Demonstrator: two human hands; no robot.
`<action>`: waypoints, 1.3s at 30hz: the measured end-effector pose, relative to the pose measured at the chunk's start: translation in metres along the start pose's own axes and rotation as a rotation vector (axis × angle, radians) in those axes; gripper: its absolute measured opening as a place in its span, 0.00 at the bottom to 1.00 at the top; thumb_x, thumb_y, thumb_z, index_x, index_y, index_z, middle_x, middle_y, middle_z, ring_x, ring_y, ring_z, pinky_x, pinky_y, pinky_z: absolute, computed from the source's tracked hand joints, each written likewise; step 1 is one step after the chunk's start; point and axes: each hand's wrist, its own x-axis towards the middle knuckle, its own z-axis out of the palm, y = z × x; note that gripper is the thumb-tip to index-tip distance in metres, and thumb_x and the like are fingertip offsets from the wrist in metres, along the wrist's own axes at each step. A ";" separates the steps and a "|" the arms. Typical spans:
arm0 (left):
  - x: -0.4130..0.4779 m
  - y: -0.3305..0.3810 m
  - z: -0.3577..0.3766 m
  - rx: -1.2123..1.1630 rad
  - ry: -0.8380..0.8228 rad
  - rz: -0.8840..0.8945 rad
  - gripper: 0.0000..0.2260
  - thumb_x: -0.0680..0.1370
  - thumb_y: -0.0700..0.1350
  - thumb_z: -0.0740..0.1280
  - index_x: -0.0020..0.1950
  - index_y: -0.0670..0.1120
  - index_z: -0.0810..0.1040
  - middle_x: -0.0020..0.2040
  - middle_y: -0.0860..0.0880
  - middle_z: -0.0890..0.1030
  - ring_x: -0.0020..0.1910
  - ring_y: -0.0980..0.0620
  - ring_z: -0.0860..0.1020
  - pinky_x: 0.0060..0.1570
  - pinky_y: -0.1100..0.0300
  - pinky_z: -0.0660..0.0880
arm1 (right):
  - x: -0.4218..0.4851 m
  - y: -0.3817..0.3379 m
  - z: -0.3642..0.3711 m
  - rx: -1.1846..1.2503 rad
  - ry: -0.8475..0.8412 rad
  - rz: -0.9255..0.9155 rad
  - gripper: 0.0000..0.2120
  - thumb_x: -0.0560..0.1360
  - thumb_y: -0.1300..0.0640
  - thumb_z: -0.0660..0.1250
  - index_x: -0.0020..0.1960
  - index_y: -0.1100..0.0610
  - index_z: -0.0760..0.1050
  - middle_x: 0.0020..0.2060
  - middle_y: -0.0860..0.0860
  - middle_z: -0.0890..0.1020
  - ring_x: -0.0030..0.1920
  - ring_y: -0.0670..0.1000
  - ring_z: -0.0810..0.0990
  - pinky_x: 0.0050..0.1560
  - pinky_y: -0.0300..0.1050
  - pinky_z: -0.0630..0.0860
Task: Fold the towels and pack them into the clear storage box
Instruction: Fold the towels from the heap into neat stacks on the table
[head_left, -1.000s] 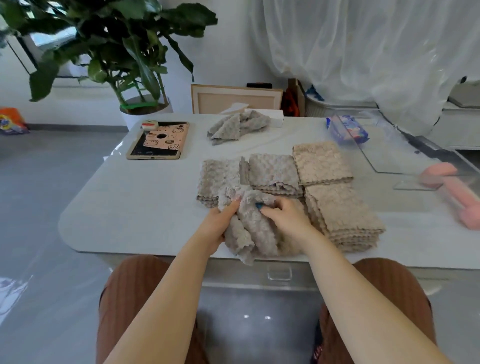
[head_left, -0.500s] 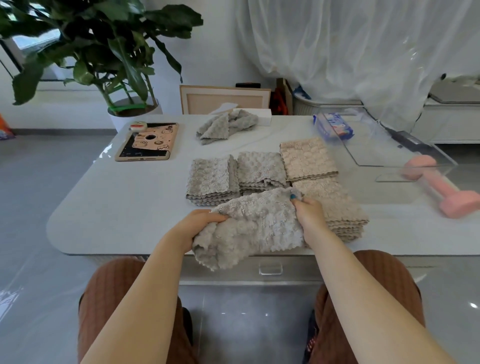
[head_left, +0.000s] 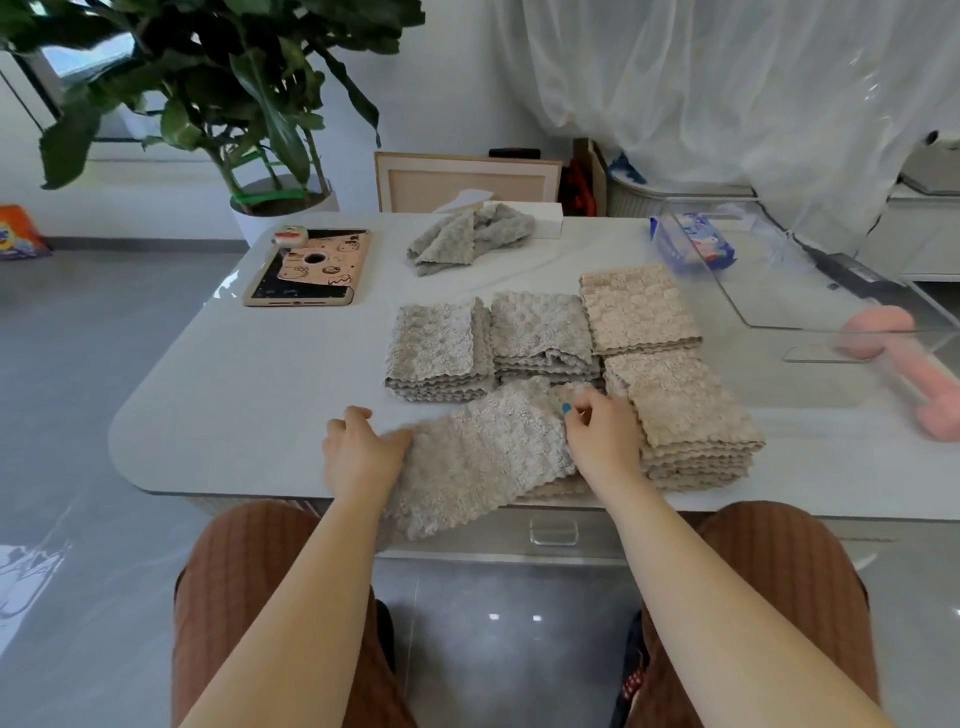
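Note:
A grey fluffy towel (head_left: 483, 457) lies stretched across the near table edge, its lower part hanging over. My left hand (head_left: 358, 452) grips its left end, and my right hand (head_left: 602, 436) pinches its upper right corner. Behind it stand two grey folded stacks (head_left: 441, 348) (head_left: 540, 332) and two beige folded stacks (head_left: 636, 306) (head_left: 685, 410). A crumpled grey towel (head_left: 467, 236) lies at the back. The clear storage box (head_left: 810, 280) sits at the right of the table.
A tablet in a pink case (head_left: 311, 267) lies at the back left of the white table (head_left: 234, 374). A pink dumbbell (head_left: 914, 369) and a blue packet (head_left: 696, 247) are seen through the clear box. A potted plant (head_left: 234, 104) stands behind.
The bunched grey towel has been pulled out flat: my left hand moved left with one end, my right hand holds the other corner near the beige stack.

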 end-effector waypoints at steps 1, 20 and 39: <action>-0.004 -0.002 -0.001 0.027 0.064 -0.007 0.26 0.72 0.56 0.69 0.65 0.46 0.67 0.64 0.43 0.68 0.63 0.41 0.68 0.55 0.47 0.71 | -0.001 0.000 0.000 -0.002 0.022 -0.025 0.05 0.78 0.59 0.63 0.47 0.58 0.77 0.38 0.51 0.77 0.31 0.41 0.68 0.29 0.35 0.60; 0.000 -0.015 -0.022 -0.168 0.095 -0.070 0.15 0.79 0.47 0.63 0.37 0.44 0.62 0.30 0.50 0.63 0.31 0.49 0.64 0.28 0.57 0.56 | 0.055 -0.025 0.028 0.322 -0.184 0.249 0.08 0.75 0.59 0.62 0.44 0.46 0.70 0.44 0.53 0.79 0.36 0.53 0.76 0.39 0.49 0.74; 0.014 -0.036 -0.001 -0.203 0.185 0.022 0.11 0.82 0.48 0.57 0.50 0.44 0.75 0.40 0.42 0.80 0.37 0.41 0.77 0.33 0.57 0.66 | 0.041 -0.025 0.024 -0.281 -0.164 -0.068 0.12 0.80 0.62 0.56 0.63 0.61 0.63 0.33 0.55 0.76 0.33 0.54 0.76 0.29 0.50 0.73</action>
